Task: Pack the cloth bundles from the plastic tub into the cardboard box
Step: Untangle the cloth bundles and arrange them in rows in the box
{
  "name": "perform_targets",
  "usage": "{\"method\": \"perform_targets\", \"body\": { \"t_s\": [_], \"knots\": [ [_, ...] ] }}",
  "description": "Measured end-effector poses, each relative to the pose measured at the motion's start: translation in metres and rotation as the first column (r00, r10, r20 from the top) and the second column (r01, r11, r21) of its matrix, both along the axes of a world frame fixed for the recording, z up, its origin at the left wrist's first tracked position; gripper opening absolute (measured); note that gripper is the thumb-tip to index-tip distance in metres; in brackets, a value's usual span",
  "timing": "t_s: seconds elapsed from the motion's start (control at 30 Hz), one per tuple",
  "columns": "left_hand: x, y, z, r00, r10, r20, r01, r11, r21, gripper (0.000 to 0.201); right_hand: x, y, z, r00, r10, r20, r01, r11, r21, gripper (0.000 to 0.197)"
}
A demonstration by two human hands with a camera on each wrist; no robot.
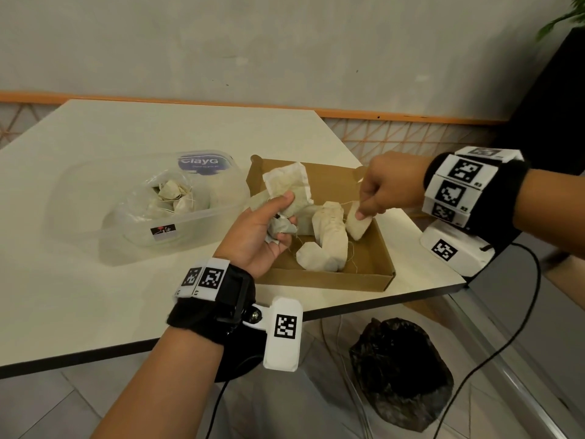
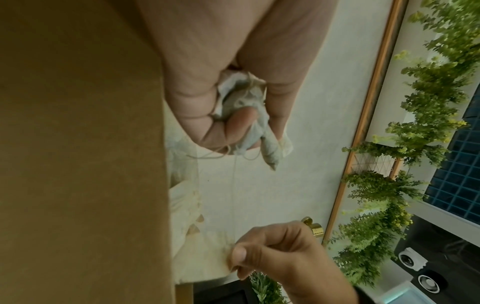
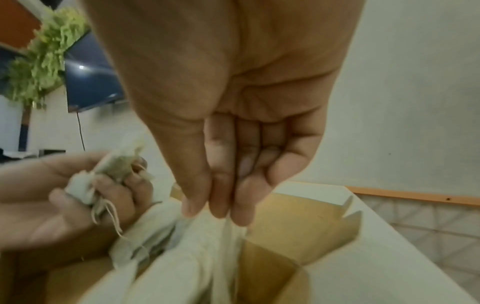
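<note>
left hand (image 1: 257, 229) clutches crumpled cloth bundles (image 1: 286, 188); right hand (image 1: 384, 188) pinches limp pouch (image 1: 357, 224) over cardboard box (image 1: 373, 274).

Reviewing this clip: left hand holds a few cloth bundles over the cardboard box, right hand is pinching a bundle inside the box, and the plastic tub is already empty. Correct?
Not quite. The plastic tub is not empty: the head view shows several cloth bundles in it. The rest holds: the left hand grips bundles over the cardboard box, and the right hand pinches a bundle inside it.

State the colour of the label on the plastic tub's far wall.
The label on the plastic tub is dark blue-purple with white lettering; head view shows it best.
</note>
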State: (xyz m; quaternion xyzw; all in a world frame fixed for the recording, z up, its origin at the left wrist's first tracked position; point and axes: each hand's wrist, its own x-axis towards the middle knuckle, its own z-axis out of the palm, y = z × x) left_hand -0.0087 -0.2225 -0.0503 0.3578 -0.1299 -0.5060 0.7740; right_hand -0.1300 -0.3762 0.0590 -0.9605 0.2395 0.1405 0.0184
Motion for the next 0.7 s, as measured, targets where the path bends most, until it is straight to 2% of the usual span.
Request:
{"method": "perform_targets", "body": {
  "t_s": [0.13, 0.23, 0.27, 0.47, 0.7],
  "knots": [
    [-0.001, 0.000, 0.001, 1.000, 0.004, 0.000, -0.004, 1.000, -0.009, 0.012, -0.006, -0.012, -0.013, 0.999, 0.042, 0.027, -0.040, 0.997, -0.065, 0.014],
    [-0.001, 0.000, 0.001, 1.000, 0.008, 0.012, -0.008, 1.000, -0.010, 0.014, -0.006, -0.019, -0.020, 0.999, 0.032, 0.027, -0.031, 0.999, -0.034, 0.037],
    [-0.001, 0.000, 0.001, 1.000, 0.010, 0.015, -0.010, 1.000, -0.009, 0.014, -0.006, -0.021, -0.021, 0.999, 0.029, 0.016, -0.029, 0.999, -0.021, 0.039],
    [-0.002, 0.000, 0.001, 0.999, 0.019, 0.029, -0.019, 1.000, -0.012, 0.016, -0.002, -0.027, -0.020, 1.000, 0.009, 0.029, -0.011, 0.998, 0.068, 0.023],
    [-0.002, 0.001, 0.002, 0.999, 0.025, 0.040, -0.025, 1.000, -0.001, 0.009, 0.014, -0.027, -0.034, 0.999, -0.009, -0.038, 0.006, 0.998, -0.061, 0.025]
  ]
}}
